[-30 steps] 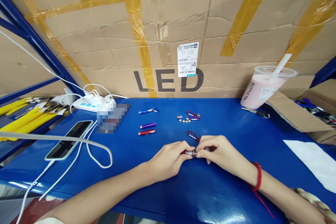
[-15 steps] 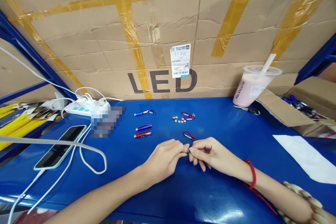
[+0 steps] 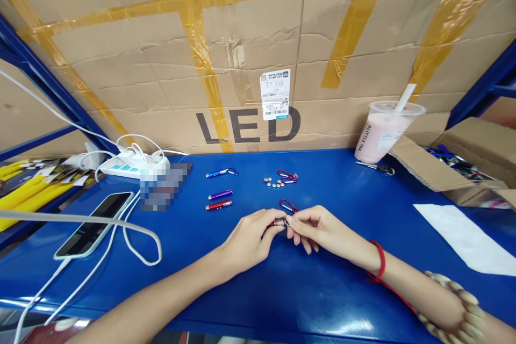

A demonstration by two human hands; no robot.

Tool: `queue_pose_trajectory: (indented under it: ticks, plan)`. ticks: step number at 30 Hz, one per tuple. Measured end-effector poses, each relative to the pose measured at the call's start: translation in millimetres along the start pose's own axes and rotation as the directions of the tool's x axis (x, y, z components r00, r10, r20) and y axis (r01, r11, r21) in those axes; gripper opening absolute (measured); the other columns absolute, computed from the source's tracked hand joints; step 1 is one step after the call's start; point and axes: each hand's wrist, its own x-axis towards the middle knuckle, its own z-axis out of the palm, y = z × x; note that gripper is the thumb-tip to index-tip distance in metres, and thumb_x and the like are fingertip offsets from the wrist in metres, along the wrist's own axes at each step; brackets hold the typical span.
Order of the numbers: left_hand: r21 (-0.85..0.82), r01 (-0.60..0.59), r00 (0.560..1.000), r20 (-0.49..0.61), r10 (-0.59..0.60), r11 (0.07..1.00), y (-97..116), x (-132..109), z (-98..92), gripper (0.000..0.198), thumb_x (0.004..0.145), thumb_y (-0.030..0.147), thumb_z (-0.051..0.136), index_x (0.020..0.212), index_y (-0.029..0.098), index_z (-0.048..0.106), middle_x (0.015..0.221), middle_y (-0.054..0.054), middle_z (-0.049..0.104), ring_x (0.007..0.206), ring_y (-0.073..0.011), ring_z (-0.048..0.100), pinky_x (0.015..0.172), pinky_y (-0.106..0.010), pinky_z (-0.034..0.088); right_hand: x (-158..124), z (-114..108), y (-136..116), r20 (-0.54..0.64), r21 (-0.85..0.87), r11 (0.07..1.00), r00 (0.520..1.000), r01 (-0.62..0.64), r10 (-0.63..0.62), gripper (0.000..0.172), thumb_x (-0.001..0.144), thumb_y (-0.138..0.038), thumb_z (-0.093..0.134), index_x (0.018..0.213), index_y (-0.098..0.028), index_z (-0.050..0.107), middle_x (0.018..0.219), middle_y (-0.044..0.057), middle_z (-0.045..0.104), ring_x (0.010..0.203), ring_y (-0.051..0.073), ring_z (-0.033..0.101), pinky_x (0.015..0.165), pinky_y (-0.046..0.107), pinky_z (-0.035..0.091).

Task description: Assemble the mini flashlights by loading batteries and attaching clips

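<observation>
Fingers of my left hand (image 3: 250,239) are closed round a small red keychain flashlight (image 3: 278,222), whose labelled barrel shows between thumb and forefinger. At its right end, my right hand (image 3: 316,226) pinches with thumb and forefinger, its other fingers curled below; a small dark end piece shows there, partly hidden. Just behind the hands lies a red carabiner (image 3: 288,204). Farther back are several button cells (image 3: 274,184) beside a red carabiner (image 3: 285,174) and a purple one (image 3: 288,180). To the left lie a blue flashlight (image 3: 217,173) with its clip, a purple flashlight (image 3: 220,194) and a red flashlight (image 3: 219,205).
A phone (image 3: 94,223) with white cables and a power strip (image 3: 121,167) occupy the left. At right stand a pink drink cup (image 3: 381,137), a key (image 3: 374,167), an opened carton (image 3: 479,145) and white paper (image 3: 463,239). A large cardboard box (image 3: 153,80) walls the back.
More of the red flashlight's barrel now shows, as my left fingers have shifted along it. Both hands stay together at its end. The view has turned slightly.
</observation>
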Motion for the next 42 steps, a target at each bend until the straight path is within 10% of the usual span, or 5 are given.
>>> queue_pose_trajectory:
  ticks: [42]
  plan:
    - [-0.143, 0.184, 0.98, -0.049, -0.193, 0.972, 7.2, -0.2, -0.3, 0.016, 0.087, 0.02, 0.042, 0.097, 0.019, 0.054, 0.071, 0.001, 0.059, 0.064, -0.0105, 0.054, 0.057, -0.019, 0.041, -0.8, -1.8, -0.1, -0.282, -0.177, 0.968, 0.933, 0.176, -0.222, 0.035, 0.067, -0.045, 0.067, 0.082, -0.013, 0.068, 0.051, -0.002, 0.054, 0.039, 0.006, 0.047, 0.039, 0.018, 0.037]
